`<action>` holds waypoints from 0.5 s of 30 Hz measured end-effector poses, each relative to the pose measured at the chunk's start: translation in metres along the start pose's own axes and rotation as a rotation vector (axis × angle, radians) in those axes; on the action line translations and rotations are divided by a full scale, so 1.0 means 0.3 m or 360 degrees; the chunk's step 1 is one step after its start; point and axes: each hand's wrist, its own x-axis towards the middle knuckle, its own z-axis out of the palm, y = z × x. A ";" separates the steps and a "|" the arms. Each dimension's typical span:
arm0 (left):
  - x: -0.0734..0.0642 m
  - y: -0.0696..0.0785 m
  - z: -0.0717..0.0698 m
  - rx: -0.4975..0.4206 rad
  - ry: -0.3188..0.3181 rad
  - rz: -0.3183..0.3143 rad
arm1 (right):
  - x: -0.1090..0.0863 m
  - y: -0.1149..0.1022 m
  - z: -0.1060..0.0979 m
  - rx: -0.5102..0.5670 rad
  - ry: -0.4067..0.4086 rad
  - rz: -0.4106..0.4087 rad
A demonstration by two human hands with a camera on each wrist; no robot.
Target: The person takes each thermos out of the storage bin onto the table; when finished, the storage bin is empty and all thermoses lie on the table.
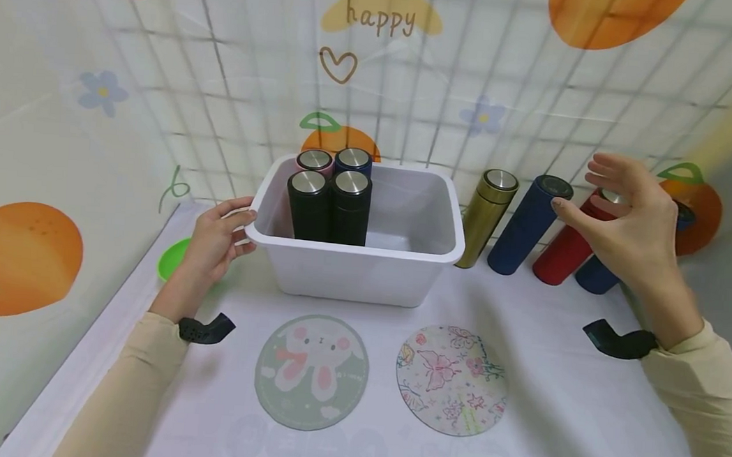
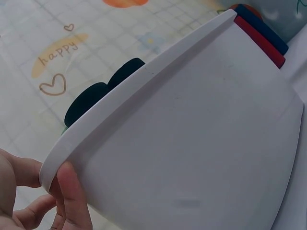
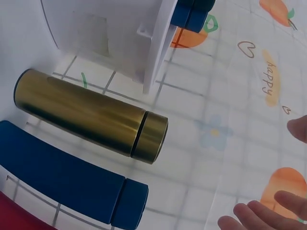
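My left hand (image 1: 217,237) grips the left rim of a white plastic tub (image 1: 350,276); the left wrist view shows the rim between thumb and fingers (image 2: 74,196). Inside the tub's left half stand several thermos bottles: two black ones (image 1: 307,207) in front, a pink-edged one (image 1: 315,160) and a dark blue one (image 1: 353,160) behind. My right hand (image 1: 637,220) is raised over the bottles at the right, fingers spread from the thumb, holding nothing. Those are a gold thermos (image 1: 486,218), a blue one (image 1: 526,228), a red one (image 1: 562,254) and another blue one (image 1: 597,274), partly hidden.
Two round mats, a green rabbit one (image 1: 312,372) and a butterfly one (image 1: 451,380), lie in front of the tub. Behind my left hand is a bright green round object (image 1: 173,257), partly covered. A wire grid under a printed sheet (image 1: 412,84) backs the table.
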 end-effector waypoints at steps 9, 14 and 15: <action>-0.005 0.002 -0.002 0.0009 0.0009 0.0000 | -0.003 -0.012 0.030 -0.0018 -0.0050 0.0025; -0.005 0.003 -0.001 0.0008 -0.0003 0.0005 | -0.010 -0.022 0.045 -0.0021 -0.0069 0.0013; -0.004 0.002 -0.001 0.0009 -0.0002 0.0004 | -0.012 -0.023 0.048 -0.0018 -0.0072 0.0007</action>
